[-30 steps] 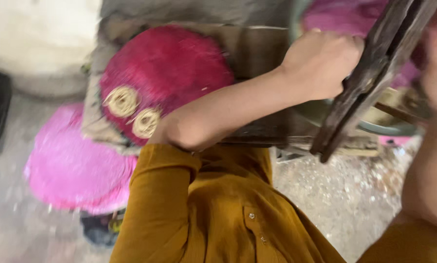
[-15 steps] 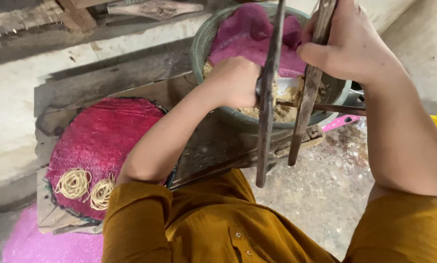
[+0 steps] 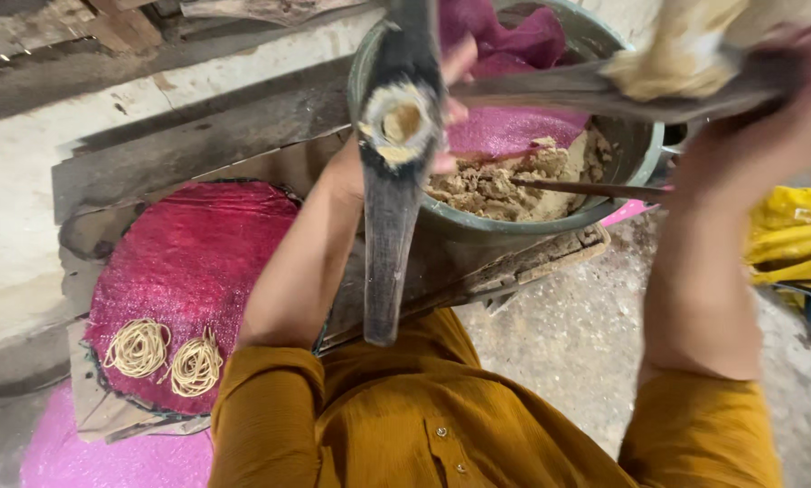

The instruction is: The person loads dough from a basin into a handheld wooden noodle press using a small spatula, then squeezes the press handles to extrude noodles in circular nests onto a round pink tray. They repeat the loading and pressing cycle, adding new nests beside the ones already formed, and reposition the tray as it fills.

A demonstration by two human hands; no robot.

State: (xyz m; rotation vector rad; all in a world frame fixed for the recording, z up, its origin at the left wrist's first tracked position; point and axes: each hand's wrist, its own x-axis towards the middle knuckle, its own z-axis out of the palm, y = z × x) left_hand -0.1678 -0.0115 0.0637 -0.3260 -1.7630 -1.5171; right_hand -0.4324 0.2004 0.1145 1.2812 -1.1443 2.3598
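Single head camera, looking steeply down, close over lap, hands and floor

Two noodle nests (image 3: 166,355), one metal basin (image 3: 636,149).

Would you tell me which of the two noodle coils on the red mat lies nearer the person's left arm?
The right-hand coil, beside the mustard sleeve; the other coil sits nearer the mat's outer edge.
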